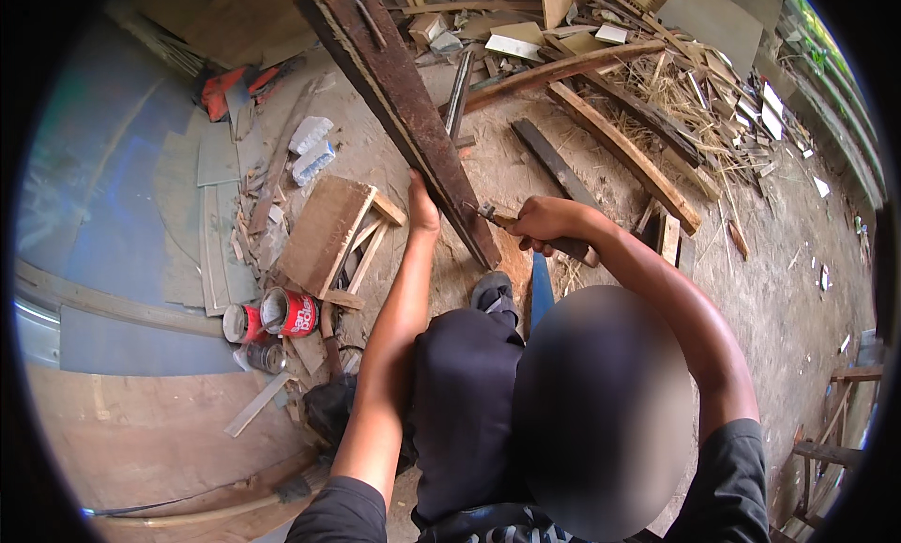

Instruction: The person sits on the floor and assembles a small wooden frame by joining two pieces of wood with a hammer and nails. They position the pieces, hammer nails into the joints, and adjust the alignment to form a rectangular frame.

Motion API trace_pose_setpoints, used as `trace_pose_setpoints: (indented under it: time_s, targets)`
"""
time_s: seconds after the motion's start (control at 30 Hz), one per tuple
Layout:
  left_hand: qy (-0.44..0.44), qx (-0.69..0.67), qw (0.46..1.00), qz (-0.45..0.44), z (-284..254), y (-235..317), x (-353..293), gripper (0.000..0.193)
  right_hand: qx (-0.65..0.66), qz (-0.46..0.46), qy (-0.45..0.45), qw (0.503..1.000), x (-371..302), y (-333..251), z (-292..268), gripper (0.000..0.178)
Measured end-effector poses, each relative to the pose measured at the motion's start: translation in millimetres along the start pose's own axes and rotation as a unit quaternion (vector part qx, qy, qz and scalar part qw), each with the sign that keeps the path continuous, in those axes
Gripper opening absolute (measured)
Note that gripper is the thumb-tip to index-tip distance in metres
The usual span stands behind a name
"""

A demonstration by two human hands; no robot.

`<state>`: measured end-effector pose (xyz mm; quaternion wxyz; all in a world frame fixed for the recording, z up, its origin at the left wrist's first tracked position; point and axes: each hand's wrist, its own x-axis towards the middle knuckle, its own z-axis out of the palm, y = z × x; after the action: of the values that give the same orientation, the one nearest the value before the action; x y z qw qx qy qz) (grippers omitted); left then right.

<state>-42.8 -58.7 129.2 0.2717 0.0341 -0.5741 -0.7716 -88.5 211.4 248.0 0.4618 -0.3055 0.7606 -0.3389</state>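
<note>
A long dark-brown wooden beam [399,102] stands tilted in front of me, its lower end close to the floor by my foot. My left hand [424,203] grips its left edge low down; the fingers behind the wood are partly hidden. In my right hand [544,222] is a pair of pliers [487,211], closed in my fist. Their metal jaws touch or nearly touch the beam's right side, and a small nail seems to stick out there. Higher up, a long metal piece [368,24] protrudes from the beam's face.
Left of the beam sits a small wooden stool [328,231], with red cans [298,313] and white foam pieces [312,135] near it. Loose timbers [624,153] lie to the right, before a heap of wood scraps [713,102]. A blue strip [542,294] is beside my shoe [494,294].
</note>
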Motion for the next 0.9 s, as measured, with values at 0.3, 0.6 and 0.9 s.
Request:
trace_pose_setpoints:
  time_s: [0.3,0.6,0.9]
  targets:
    - [0.079,-0.048,0.996,0.0,-1.2,5.4,7.4,0.093,-0.035,0.008,0.0,0.999,16.9,-4.3,17.5,0.034]
    - [0.13,-0.027,0.991,0.021,-1.1,6.0,10.9,0.088,-0.074,0.019,0.017,0.997,25.2,-5.5,19.7,0.023]
    - [0.157,-0.018,0.987,0.033,31.5,22.3,-6.3,0.083,-0.118,0.018,-0.002,0.993,31.9,-12.0,25.2,0.021]
